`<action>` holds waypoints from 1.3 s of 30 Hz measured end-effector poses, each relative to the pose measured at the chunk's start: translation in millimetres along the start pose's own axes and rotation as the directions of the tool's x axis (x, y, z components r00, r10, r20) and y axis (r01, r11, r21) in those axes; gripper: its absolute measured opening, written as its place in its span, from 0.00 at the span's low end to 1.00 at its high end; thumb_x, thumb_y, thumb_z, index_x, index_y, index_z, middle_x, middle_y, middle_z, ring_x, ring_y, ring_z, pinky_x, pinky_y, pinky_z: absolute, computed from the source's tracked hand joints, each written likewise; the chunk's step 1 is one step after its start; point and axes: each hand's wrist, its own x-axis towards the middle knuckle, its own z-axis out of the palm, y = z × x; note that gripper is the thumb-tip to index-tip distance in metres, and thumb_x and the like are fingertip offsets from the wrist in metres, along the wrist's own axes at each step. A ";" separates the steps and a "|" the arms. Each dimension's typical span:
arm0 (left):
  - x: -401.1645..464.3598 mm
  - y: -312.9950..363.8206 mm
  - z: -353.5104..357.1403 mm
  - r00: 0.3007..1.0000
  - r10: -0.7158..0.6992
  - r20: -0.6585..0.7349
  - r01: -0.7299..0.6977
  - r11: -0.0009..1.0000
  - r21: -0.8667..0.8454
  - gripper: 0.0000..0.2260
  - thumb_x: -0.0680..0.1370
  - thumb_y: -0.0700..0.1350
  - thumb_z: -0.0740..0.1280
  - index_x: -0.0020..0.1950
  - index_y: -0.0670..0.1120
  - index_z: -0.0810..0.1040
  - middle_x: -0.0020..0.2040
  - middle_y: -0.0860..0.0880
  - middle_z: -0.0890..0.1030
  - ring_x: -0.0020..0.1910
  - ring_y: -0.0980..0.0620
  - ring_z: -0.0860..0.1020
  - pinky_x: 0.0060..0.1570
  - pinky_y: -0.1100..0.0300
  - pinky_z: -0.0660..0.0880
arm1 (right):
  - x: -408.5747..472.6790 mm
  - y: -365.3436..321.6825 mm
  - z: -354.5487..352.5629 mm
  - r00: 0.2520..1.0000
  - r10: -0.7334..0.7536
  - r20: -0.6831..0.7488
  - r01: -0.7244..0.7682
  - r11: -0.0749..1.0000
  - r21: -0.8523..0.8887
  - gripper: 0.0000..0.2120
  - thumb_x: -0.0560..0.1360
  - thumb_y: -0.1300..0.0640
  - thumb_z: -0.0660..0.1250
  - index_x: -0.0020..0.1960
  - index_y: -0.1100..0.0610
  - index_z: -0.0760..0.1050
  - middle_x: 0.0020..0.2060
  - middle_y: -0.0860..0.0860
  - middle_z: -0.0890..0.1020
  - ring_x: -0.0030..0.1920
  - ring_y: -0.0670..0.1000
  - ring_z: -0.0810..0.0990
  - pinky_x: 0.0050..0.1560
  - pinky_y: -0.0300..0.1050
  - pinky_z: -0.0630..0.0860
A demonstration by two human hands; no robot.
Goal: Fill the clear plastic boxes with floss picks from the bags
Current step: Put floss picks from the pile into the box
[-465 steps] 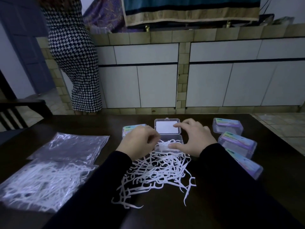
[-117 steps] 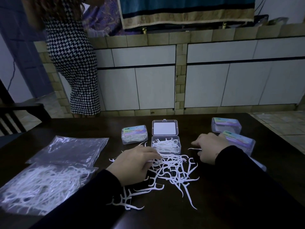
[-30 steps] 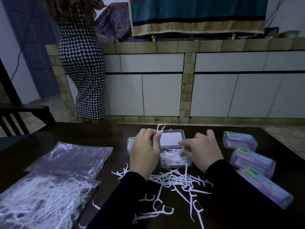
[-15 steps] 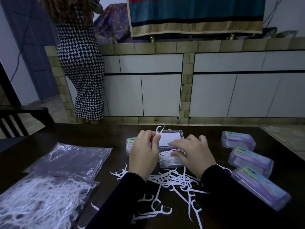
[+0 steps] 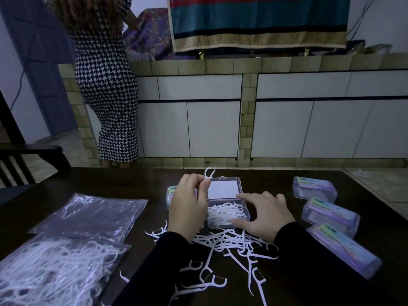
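1. Pinching one pick (image 5: 209, 174), upright, the left hand (image 5: 187, 208) hovers at frame centre.
2. The open box (image 5: 228, 214) lies just right of it, nearer the spread right hand (image 5: 265, 214) at its rim.
3. Loose picks (image 5: 231, 246) cover the worktop (image 5: 110, 182) below.

Open box (image 5: 228, 214) sits mid-table, bags (image 5: 72, 244) left, closed boxes (image 5: 330, 214) right.

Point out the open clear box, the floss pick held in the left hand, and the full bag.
open clear box (image 5: 246, 217): head view, right wall.
floss pick (image 5: 207, 175): head view, forked head.
full bag (image 5: 55, 268): head view, middle.
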 end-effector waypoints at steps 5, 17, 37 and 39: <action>-5.7 4.6 7.5 0.987 0.139 0.076 -0.144 0.987 0.071 0.06 0.80 0.51 0.60 0.47 0.51 0.74 0.44 0.59 0.72 0.45 0.60 0.72 0.43 0.70 0.68 | -3.9 -3.8 0.2 0.998 -0.057 0.018 0.056 0.998 0.039 0.34 0.70 0.27 0.59 0.71 0.41 0.62 0.64 0.41 0.72 0.63 0.46 0.66 0.64 0.52 0.57; -3.7 1.6 -2.9 0.955 0.212 0.209 -0.260 0.936 0.237 0.08 0.78 0.53 0.66 0.51 0.54 0.83 0.48 0.59 0.79 0.48 0.61 0.70 0.44 0.70 0.65 | -6.3 -7.2 4.1 0.998 -0.048 0.030 0.045 0.996 0.072 0.34 0.69 0.26 0.58 0.69 0.41 0.63 0.61 0.41 0.72 0.61 0.46 0.68 0.61 0.51 0.58; -0.5 3.9 -16.2 0.853 -0.027 0.522 -0.175 0.926 0.335 0.06 0.75 0.52 0.70 0.50 0.57 0.84 0.52 0.57 0.79 0.51 0.58 0.75 0.52 0.62 0.73 | -5.4 -7.4 5.5 0.997 -0.012 0.071 0.004 0.994 0.107 0.36 0.68 0.26 0.60 0.71 0.40 0.61 0.65 0.40 0.70 0.63 0.46 0.67 0.64 0.51 0.59; 1.1 2.9 -18.5 0.869 -0.030 0.495 -0.153 0.933 0.325 0.07 0.75 0.54 0.70 0.51 0.57 0.83 0.52 0.58 0.78 0.51 0.58 0.75 0.50 0.64 0.72 | -6.1 -7.5 4.4 0.997 -0.010 0.075 0.003 0.994 0.105 0.35 0.68 0.25 0.60 0.70 0.40 0.61 0.65 0.41 0.70 0.63 0.46 0.67 0.64 0.51 0.59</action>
